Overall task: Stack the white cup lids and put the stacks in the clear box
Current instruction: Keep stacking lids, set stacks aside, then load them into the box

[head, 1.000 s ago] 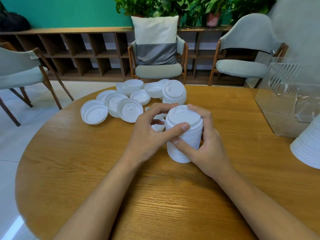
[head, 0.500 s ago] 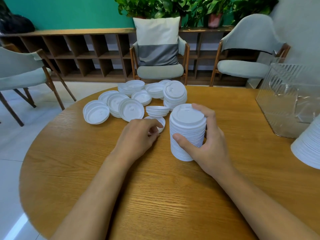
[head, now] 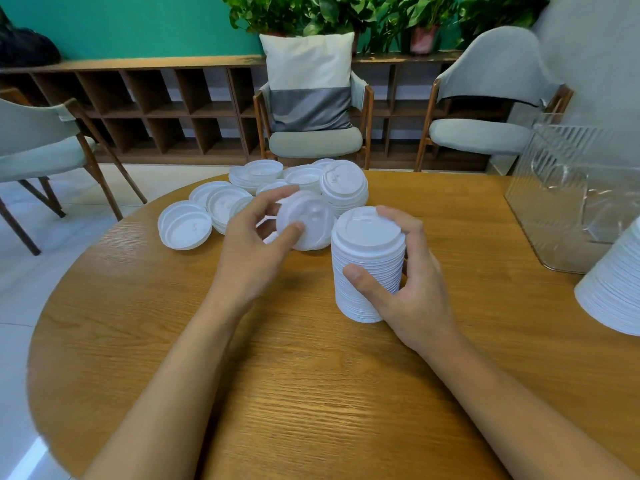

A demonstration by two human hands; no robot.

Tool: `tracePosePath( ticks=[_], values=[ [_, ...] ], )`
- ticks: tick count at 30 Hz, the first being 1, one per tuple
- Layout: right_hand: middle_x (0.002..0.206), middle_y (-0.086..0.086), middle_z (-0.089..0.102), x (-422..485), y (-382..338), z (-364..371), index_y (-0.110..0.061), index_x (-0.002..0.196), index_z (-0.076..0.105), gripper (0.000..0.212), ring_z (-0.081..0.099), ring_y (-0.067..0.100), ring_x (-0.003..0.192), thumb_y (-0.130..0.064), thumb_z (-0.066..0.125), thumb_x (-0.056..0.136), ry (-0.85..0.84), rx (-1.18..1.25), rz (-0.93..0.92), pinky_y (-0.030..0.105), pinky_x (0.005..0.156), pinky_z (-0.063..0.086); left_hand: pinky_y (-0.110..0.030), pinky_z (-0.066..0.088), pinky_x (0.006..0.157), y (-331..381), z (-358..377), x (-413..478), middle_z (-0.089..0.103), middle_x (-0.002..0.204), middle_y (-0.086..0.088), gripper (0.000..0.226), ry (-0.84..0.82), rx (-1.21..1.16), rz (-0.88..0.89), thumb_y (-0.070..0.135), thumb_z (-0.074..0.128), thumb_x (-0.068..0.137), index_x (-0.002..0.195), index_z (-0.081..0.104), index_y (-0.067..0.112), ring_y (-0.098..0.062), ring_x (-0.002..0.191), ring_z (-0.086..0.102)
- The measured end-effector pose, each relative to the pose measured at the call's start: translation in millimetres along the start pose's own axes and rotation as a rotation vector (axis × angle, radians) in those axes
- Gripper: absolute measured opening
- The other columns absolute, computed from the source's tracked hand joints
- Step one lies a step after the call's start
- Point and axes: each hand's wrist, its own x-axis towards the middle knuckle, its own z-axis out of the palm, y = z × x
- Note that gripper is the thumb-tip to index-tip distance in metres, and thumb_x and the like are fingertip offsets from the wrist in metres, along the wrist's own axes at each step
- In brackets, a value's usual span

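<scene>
**Wooden table (head: 311,375), mid-stacking**

Left hand (head: 252,258) pinched one lid (head: 306,220), thumb and fingers clamped on its rim, just beside the stack (head: 374,258) gripped by the right hand (head: 415,292). Next move probably meant seating it squarely on top — clear box (head: 571,202) waited off right.

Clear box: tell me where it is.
Head view: the clear box stands at the table's far right, just behind the lid stack cut by the frame edge.

A round wooden table (head: 311,393) stands before three padded chairs (head: 479,135), the middle one (head: 315,143) bearing a white and grey cushion (head: 308,81), with a cubby shelf (head: 156,109), potted plants (head: 329,12) and a teal wall (head: 138,22) behind
</scene>
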Motion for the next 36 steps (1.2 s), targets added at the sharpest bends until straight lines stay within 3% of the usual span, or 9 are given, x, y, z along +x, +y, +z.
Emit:
tracePosePath(
  ticks=[4,6,9,14,17,22,27,30,36],
  values=[
    [0.136,-0.018,0.057,0.4,-0.5,1.3,-0.036,0.140,0.045,0.066,0.056,0.009,0.129,-0.056,0.073,0.084,0.024,0.019,-0.001,0.021,0.101,0.047,-0.031,0.062,0.082,6.2,-1.2,2.6,0.068,0.109,0.002,0.041,0.056,-0.358,-0.134,0.002,0.064,0.099,0.134,0.070,0.023,-0.018,0.108,0.070],
    [0.135,-0.018,0.057,0.8,-1.3,2.3,-0.032,0.141,0.046,0.066,0.057,0.009,0.128,-0.053,0.074,0.085,0.037,0.022,-0.017,0.019,0.099,0.046,-0.029,0.062,0.084,11.0,-0.8,2.8,0.071,0.126,-0.011,0.039,0.023,-0.566,-0.195,0.001,0.061,0.100,0.136,0.069,0.016,-0.025,0.118,0.069],
    [0.136,-0.017,0.057,0.4,-1.3,3.1,-0.030,0.141,0.046,0.066,0.057,0.011,0.128,-0.051,0.074,0.086,0.041,0.028,-0.026,0.022,0.099,0.048,-0.027,0.061,0.089,15.6,6.4,-0.4,0.073,0.131,-0.010,0.039,-0.048,-0.707,-0.234,0.001,0.057,0.101,0.138,0.064,0.009,-0.023,0.120,0.070],
    [0.145,-0.011,0.055,0.3,-1.5,3.3,-0.031,0.150,0.038,0.075,0.056,0.012,0.133,-0.047,0.076,0.087,0.045,0.032,-0.049,0.027,0.105,0.049,-0.037,0.052,0.108,13.6,22.2,-7.4,0.073,0.132,-0.002,0.041,-0.112,-0.412,-0.074,0.025,0.070,0.097,0.136,0.067,0.011,-0.018,0.129,0.065],
    [0.150,-0.007,0.054,0.9,-2.0,3.7,-0.040,0.156,0.025,0.087,0.056,0.014,0.135,-0.045,0.077,0.087,0.041,0.067,-0.037,0.037,0.108,0.051,-0.029,0.055,0.099,16.0,28.2,-12.8,0.076,0.125,-0.002,0.041,-0.093,-0.270,0.025,0.028,0.069,0.095,0.132,0.069,0.010,-0.014,0.122,0.068],
    [0.154,-0.012,0.048,0.9,0.2,2.6,-0.029,0.155,0.033,0.081,0.050,0.014,0.141,-0.044,0.075,0.088,0.061,0.021,-0.074,0.044,0.112,0.047,-0.052,0.056,0.100,6.9,32.5,-15.7,0.073,0.121,0.001,0.029,-0.072,-0.031,0.105,0.035,0.074,0.096,0.122,0.073,0.022,-0.017,0.120,0.067],
    [0.148,-0.019,0.049,1.2,-0.7,3.7,-0.029,0.151,0.037,0.076,0.051,0.008,0.137,-0.045,0.075,0.088,0.058,0.019,-0.070,0.022,0.110,0.043,-0.036,0.054,0.104,12.5,32.8,-18.2,0.070,0.130,0.010,0.048,-0.164,-0.067,0.059,0.042,0.077,0.091,0.134,0.068,0.022,-0.010,0.128,0.062],
    [0.148,-0.017,0.050,1.4,-1.8,2.9,-0.030,0.153,0.035,0.078,0.052,0.010,0.138,-0.043,0.077,0.088,0.047,0.027,-0.065,0.028,0.110,0.046,-0.030,0.055,0.100,16.7,34.3,-19.9,0.074,0.126,0.008,0.054,-0.188,-0.142,0.049,0.030,0.082,0.085,0.135,0.067,0.015,-0.010,0.124,0.066],
    [0.149,-0.020,0.051,1.8,-5.9,4.0,-0.040,0.157,0.027,0.090,0.056,0.010,0.135,-0.043,0.082,0.087,0.017,0.066,-0.042,0.039,0.108,0.052,-0.026,0.055,0.093,15.8,37.9,-19.9,0.075,0.122,0.008,0.054,-0.148,-0.139,0.069,0.026,0.086,0.083,0.133,0.069,0.015,-0.010,0.120,0.068]
  ],
)
